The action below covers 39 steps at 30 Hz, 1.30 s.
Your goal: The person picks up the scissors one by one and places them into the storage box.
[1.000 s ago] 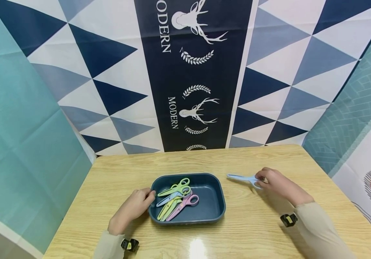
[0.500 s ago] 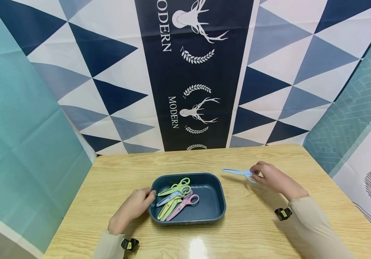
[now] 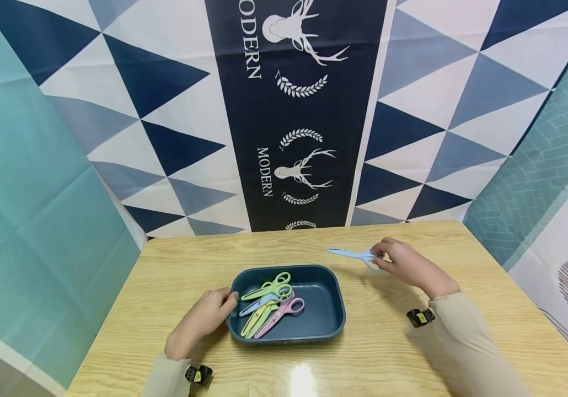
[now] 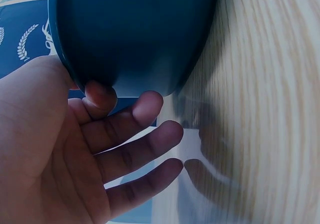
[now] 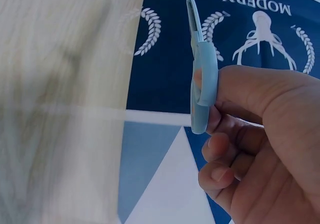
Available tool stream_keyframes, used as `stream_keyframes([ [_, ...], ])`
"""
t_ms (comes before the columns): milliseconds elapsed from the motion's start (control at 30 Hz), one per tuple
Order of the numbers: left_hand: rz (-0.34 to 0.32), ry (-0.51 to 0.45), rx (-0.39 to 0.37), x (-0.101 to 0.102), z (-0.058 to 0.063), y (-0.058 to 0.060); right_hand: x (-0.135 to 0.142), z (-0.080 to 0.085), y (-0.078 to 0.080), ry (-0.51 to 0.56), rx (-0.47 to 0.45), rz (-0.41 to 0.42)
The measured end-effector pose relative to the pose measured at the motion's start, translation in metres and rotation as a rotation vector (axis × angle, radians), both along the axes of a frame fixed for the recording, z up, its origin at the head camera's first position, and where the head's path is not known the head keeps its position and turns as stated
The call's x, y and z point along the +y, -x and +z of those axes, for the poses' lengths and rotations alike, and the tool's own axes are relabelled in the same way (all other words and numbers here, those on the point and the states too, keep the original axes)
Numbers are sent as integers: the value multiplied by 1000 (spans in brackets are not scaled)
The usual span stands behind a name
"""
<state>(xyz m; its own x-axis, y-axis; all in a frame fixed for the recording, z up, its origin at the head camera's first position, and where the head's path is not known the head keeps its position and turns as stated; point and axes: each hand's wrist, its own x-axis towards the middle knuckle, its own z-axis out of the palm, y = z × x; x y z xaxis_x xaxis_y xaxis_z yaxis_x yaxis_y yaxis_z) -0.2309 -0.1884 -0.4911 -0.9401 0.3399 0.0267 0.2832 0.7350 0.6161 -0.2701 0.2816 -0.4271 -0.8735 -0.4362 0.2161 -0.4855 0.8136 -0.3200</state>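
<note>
Light blue scissors (image 3: pixel 351 253) hang above the table, blades pointing left, and my right hand (image 3: pixel 403 264) pinches them by the handle loops. In the right wrist view these scissors (image 5: pixel 204 72) are edge-on between thumb and fingers. My left hand (image 3: pixel 207 314) grips the left rim of a dark blue tray (image 3: pixel 321 325). The left wrist view has the thumb on the tray's edge, with the other fingers of the left hand (image 4: pixel 100 144) spread below it. Inside the tray's left half lie green scissors (image 3: pixel 269 289), blue scissors (image 3: pixel 262 303), yellow scissors (image 3: pixel 252 320) and pink scissors (image 3: pixel 279 315), overlapping.
The tray stands on a light wooden table (image 3: pixel 373 353), whose far edge meets a patterned cloth wall (image 3: pixel 304 116). Teal cloth (image 3: pixel 41 193) hangs along the left side. Another cloth (image 3: pixel 557 220) borders the right.
My right hand has lifted the light blue scissors and carried them left and toward the far edge. My left hand and the tray have stayed in place.
</note>
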Motion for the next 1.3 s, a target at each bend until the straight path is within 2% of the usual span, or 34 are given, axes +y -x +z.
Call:
stream_keyframes([
  [533,7,4,8,0,3,-2,-31,15,0,2,40,87],
  [967,11,10,10,0,1,0,-53,24,2,-37,40,182],
  [1300,15,13,5,0,1,0,-71,29,4,-73,63,222],
])
